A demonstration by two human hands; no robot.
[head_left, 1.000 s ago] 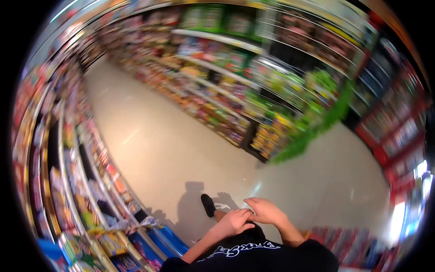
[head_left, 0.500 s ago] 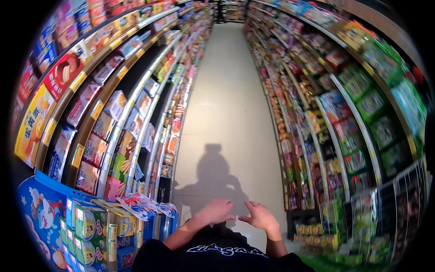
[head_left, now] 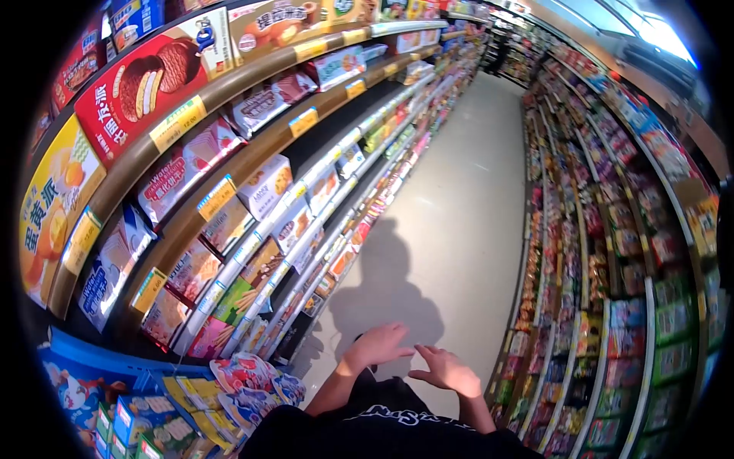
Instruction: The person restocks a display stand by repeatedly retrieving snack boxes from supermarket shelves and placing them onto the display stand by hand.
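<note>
Low in the head view, my left hand [head_left: 379, 344] is raised in front of my body, fingers stretched out and holding nothing. My right hand [head_left: 446, 370] is opposite it, fingers extended and thumb apart, also with nothing in it. The fingertips of both hands point toward each other and come close over the aisle floor [head_left: 470, 199]. Neither hand touches a shelf or a product. My shadow [head_left: 388, 283] falls on the pale tiles ahead of them.
Left stand shelves with a red pie box [head_left: 141, 86], a yellow pie box [head_left: 57, 210], wafer packs [head_left: 187, 172] and price tags. A blue display stand [head_left: 95, 359] with boxed goods is at lower left. Snack-filled shelves [head_left: 612, 229] line the right. Far away stands a dark figure [head_left: 495, 50].
The view has turned left and come nearer the left shelves, so the aisle now runs toward the upper right. My hands stay raised and open, with their fingertips closer together.
</note>
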